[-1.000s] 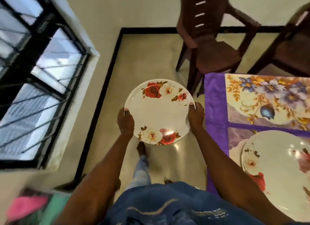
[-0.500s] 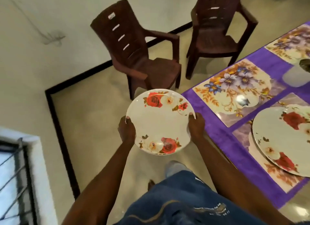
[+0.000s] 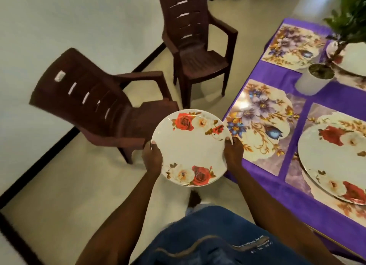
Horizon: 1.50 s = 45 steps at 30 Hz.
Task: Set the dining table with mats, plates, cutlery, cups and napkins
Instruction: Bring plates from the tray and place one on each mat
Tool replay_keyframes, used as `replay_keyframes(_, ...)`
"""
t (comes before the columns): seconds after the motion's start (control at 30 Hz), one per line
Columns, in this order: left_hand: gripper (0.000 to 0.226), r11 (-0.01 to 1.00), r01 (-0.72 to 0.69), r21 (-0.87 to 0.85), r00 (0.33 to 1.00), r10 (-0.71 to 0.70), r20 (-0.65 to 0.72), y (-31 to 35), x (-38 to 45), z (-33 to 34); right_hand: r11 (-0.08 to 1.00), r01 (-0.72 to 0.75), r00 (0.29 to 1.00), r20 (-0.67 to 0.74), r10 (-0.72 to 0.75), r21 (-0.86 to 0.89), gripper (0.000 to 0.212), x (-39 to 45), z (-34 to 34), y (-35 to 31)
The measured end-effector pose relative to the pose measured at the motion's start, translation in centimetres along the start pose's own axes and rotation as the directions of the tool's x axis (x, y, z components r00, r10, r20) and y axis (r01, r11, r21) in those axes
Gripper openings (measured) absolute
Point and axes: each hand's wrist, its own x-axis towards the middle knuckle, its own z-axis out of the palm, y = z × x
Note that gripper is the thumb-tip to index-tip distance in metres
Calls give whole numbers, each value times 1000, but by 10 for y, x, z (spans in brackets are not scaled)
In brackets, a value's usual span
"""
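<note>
I hold a white plate with red and cream roses point(image 3: 191, 147) level in front of me, just off the table's left edge. My left hand point(image 3: 152, 158) grips its left rim and my right hand point(image 3: 233, 151) grips its right rim. Right of the plate, a bare floral mat point(image 3: 261, 124) lies on the purple tablecloth point(image 3: 277, 74). A second rose plate point(image 3: 334, 162) rests on the mat at the right edge of the view. Another bare floral mat point(image 3: 293, 46) lies farther along the table.
Two dark brown plastic chairs stand off the table's left side, the near chair point(image 3: 103, 110) just beyond the plate and the far chair point(image 3: 196, 45) behind it. A potted plant in a white pot point(image 3: 315, 76) stands on the table, with another plate point(image 3: 354, 61) behind it.
My view has swung right from the window toward the table. The plate stays in both hands and now sits closer to the bare mat; more of the table shows.
</note>
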Motion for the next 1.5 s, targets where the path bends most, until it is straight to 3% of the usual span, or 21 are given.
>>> replay_keyframes(0.17,34,998,-53,29,984,48,171,39,61,39,998,-64,983,-170,68,24,31,26,8,-14)
replay_keyframes(0.3,38,990,-130,50,929,104,356,71,80,78,984,-144,924,-340,172,107,29,33,-2,-14)
replay_keyframes(0.43,37,952,-279,129,815,164,555,97,96,124,956,-200,794,-536,287,215,34,29,-9,-10)
replay_keyframes(0.57,32,936,-343,73,718,211,663,121,97,165,933,-218,673,-649,356,285,31,21,-15,-4)
replay_keyframes(0.8,35,890,-452,50,573,248,781,143,86,206,859,-240,517,-689,507,452,28,8,-19,2)
replay_keyframes(0.97,34,826,-562,37,476,286,832,155,71,231,810,-170,399,-713,577,560,24,0,-19,12)
replay_keyframes(1.2,39,706,-704,-74,260,353,899,180,54,272,722,-119,243,-685,687,681,20,8,-16,16)
replay_keyframes(1.33,40,613,-768,-184,87,385,919,195,54,317,709,-77,120,-699,705,701,21,28,-12,16)
replay_keyframes(1.5,35,477,-788,-390,-179,428,886,223,59,392,679,-43,-109,-679,726,733,14,75,0,6)
